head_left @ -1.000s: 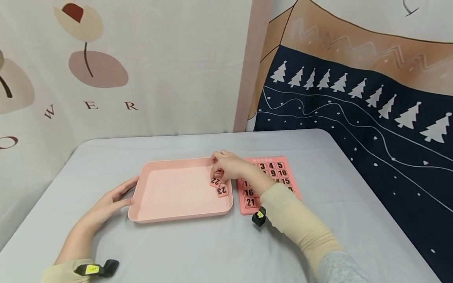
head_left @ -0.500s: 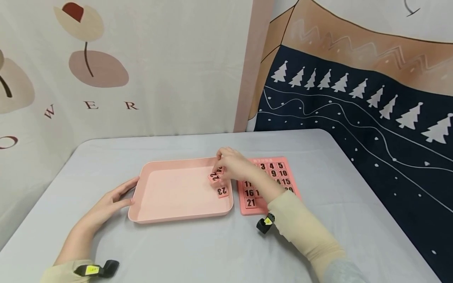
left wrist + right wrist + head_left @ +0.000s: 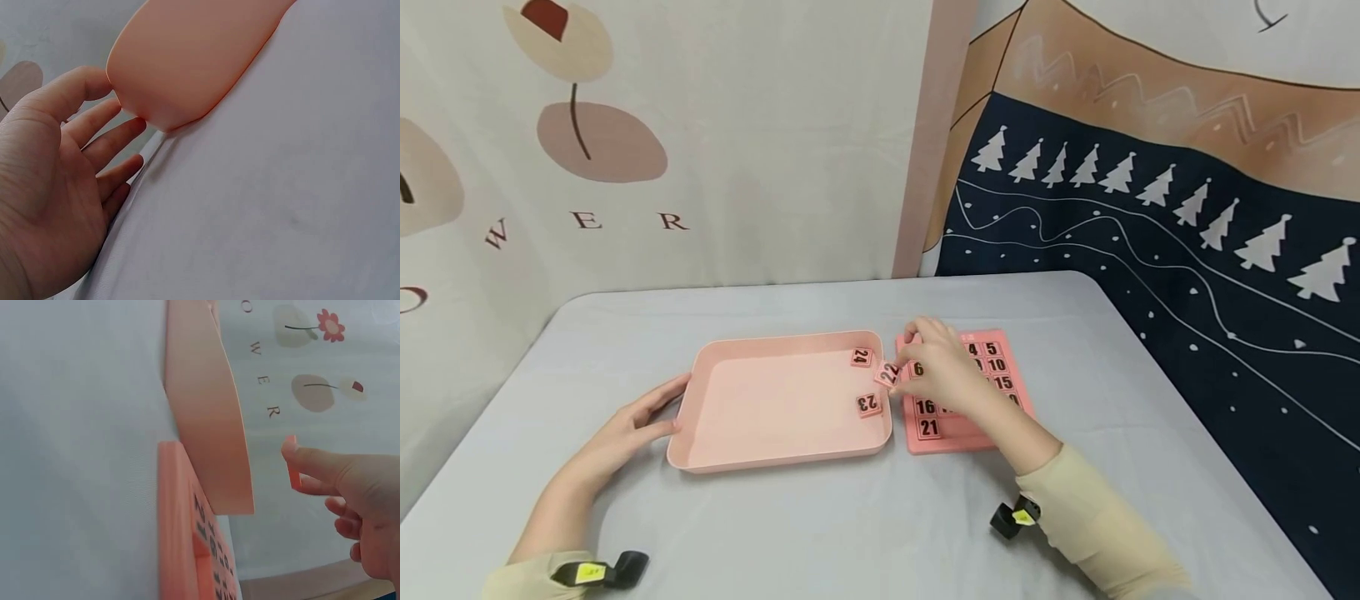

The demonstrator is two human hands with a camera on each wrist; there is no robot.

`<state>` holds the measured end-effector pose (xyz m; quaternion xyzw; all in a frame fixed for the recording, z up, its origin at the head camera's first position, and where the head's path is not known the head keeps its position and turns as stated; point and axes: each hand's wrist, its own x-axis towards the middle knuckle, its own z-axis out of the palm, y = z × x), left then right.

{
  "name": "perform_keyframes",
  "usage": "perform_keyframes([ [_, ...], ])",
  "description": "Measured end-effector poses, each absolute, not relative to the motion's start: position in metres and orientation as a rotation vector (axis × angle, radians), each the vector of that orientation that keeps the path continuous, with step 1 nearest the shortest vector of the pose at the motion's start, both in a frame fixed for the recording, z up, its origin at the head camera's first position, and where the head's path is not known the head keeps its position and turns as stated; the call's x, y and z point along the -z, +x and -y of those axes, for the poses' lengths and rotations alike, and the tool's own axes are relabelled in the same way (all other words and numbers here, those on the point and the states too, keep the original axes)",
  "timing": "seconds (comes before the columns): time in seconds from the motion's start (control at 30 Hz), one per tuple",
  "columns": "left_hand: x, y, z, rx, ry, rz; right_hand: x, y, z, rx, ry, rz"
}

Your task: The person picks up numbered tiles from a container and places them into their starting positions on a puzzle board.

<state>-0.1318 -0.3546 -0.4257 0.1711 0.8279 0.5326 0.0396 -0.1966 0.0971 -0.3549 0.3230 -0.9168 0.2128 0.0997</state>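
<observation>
My right hand (image 3: 946, 367) pinches a pink number tile (image 3: 887, 373) marked 22 between thumb and finger. In the head view the tile overlaps the right rim of the light pink tray (image 3: 775, 460); the right wrist view shows it raised above the tray wall. Inside the tray lie tile 24 (image 3: 861, 357) and tile 23 (image 3: 868, 405). Partly under my right hand is the darker pink number board (image 3: 958, 437), set with numbered tiles, its bottom row showing just 21 at the left. My left hand (image 3: 625, 437) rests its straight fingers against the tray's left end.
A pale grey cloth (image 3: 790, 533) covers the table. Behind it hangs a light curtain (image 3: 775, 150) with flower prints, and at right a dark blue cloth (image 3: 1097, 225) with white trees. The number board stands right beside the tray.
My right hand has picked tile 22 up from the tray and moved right with it toward the board. Tiles 24 and 23 stay in the tray. The left hand keeps its place.
</observation>
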Motion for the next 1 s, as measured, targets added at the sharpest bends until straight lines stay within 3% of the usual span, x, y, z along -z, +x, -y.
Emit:
perform_keyframes([
  [0.53, 0.426, -0.132, 0.354, -1.635, 0.517, -2.535, 0.376, -0.15, -0.139, -0.757, 0.469, 2.797],
  [1.0, 0.426, -0.132, 0.355, -1.627, 0.506, -2.525, 0.39, -0.129, -0.15, -0.686, 0.309, 2.918],
])
